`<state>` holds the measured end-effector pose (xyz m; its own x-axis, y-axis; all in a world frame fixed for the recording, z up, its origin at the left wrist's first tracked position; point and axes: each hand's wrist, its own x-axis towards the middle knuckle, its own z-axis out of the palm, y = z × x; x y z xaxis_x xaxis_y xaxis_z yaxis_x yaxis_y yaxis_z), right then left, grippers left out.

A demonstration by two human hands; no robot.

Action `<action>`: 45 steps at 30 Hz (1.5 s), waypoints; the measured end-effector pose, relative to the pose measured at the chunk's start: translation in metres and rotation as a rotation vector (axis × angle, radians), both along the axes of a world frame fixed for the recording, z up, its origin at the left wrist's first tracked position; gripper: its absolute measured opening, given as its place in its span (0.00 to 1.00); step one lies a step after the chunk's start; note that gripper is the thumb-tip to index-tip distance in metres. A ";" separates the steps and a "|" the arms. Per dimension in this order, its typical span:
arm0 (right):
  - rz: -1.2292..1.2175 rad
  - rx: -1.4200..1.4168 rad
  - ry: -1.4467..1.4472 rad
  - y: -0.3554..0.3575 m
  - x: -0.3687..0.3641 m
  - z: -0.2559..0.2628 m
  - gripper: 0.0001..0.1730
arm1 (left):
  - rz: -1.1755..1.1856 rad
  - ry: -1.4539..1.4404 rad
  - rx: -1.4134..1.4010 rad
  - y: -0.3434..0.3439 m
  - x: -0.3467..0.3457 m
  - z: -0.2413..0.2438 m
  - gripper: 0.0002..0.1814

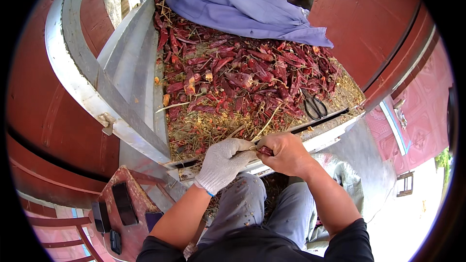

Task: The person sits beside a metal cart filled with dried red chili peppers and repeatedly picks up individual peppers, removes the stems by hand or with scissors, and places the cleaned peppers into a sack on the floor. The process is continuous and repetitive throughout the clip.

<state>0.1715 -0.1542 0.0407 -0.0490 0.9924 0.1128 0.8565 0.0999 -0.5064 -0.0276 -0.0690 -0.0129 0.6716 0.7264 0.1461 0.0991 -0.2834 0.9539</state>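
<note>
A dried red chilli pepper (265,150) sits in the curled fingers of my bare right hand (287,153). My left hand (227,162), in a pale knitted work glove, meets it at the fingertips and pinches what looks like the pepper's stem end; the fingers hide most of it. Both hands are above the near metal edge of a truck or cart bed. Beyond them spreads a broad heap of dried red chillies (236,76), with loose stems and yellow seeds (225,122) along its near side.
Black-handled scissors (315,106) lie at the heap's right front. A purple-blue cloth (240,5) covers the far part. A metal side rail (83,80) curves along the left. Phones (124,203) rest on a worn wooden stool or chair (127,180) at lower left. A pale sack (338,174) is beside my right leg.
</note>
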 end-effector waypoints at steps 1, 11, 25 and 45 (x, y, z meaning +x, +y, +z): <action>0.002 -0.004 0.004 -0.002 0.000 0.001 0.13 | -0.004 -0.025 -0.070 -0.001 0.000 0.001 0.12; 0.071 -0.146 0.067 -0.011 0.014 -0.003 0.15 | -0.014 0.138 0.468 -0.018 0.005 0.029 0.24; -0.003 -0.202 0.950 -0.038 0.002 -0.027 0.08 | -0.001 0.055 0.749 -0.023 0.001 0.001 0.06; -1.097 -0.017 0.118 -0.293 0.173 -0.188 0.26 | 0.266 0.857 0.836 0.089 0.068 0.027 0.26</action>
<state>0.3447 -0.4476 -0.1469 0.8695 0.4919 0.0452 0.4222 -0.6925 -0.5850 0.0405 0.0200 0.0143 0.6247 0.7501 0.2171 0.7532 -0.6522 0.0858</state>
